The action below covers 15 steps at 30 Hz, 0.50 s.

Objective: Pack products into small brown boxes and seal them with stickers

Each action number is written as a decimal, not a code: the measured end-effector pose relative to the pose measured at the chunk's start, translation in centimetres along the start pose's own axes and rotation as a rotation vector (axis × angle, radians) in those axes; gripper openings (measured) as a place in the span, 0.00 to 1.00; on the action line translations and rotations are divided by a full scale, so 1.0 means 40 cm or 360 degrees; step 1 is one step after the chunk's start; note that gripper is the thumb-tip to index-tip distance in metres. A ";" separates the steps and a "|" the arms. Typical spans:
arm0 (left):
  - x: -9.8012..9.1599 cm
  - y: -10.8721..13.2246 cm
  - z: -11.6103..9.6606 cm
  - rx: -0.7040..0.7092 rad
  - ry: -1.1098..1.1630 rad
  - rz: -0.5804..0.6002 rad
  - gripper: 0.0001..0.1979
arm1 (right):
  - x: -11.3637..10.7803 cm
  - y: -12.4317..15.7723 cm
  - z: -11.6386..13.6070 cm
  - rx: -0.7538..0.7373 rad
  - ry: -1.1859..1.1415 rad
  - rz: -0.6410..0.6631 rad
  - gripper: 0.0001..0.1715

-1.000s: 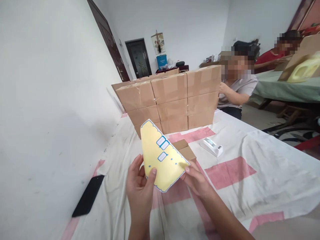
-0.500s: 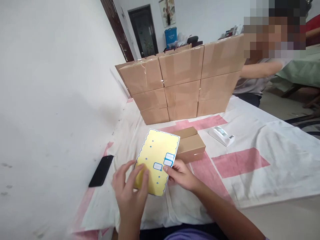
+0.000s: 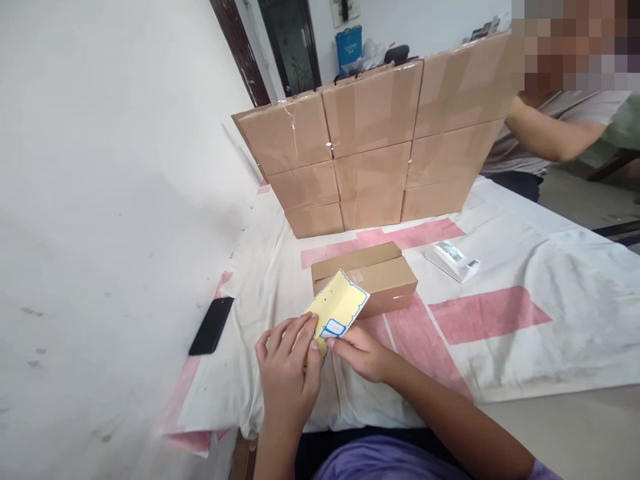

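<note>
We see a pink and white cloth [image 3: 515, 363] by a white wall [image 3: 110, 200], with stacked boxes [image 3: 371, 140] at the back. Our left hand [image 3: 289, 367] and right hand [image 3: 367, 355] both pinch the yellow card [image 3: 346, 299] above the cloth, in front of a small box [image 3: 387, 277]. Its long way points up and right, away from us. The words on the blue bin [image 3: 349, 48] look too small to read.

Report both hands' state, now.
Left hand: closed on the yellow sheet, fingers over its near end.
Right hand: closed on the same sheet, thumb at its edge.
</note>
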<state>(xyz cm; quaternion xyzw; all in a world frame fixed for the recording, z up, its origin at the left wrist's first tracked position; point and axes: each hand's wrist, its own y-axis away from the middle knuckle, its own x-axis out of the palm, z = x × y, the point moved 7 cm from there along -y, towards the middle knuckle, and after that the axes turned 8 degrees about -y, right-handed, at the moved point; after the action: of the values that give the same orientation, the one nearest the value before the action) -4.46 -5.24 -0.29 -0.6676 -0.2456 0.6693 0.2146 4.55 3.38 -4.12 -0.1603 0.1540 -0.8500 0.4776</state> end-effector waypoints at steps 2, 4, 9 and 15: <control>0.001 -0.001 0.005 -0.0050 0.0051 -0.0019 0.19 | -0.002 -0.001 -0.003 -0.0013 0.0059 -0.0003 0.19; -0.001 -0.002 0.017 -0.0142 0.0189 -0.0070 0.18 | -0.013 0.005 -0.004 -0.0009 0.0155 -0.0081 0.20; -0.038 0.007 0.052 -0.0318 0.0527 -0.0441 0.07 | -0.140 0.102 0.022 0.0071 0.0282 -0.0720 0.18; -0.030 0.026 0.066 -0.0323 0.0496 -0.0633 0.06 | -0.541 0.332 0.153 -0.0160 0.0195 -0.2013 0.18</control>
<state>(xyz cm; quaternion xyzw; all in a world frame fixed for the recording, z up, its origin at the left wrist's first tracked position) -7.03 -6.92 -0.02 -0.7193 -0.4018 0.4751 0.3090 27.90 14.75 -6.83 -0.1935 0.0964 -0.9671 -0.1344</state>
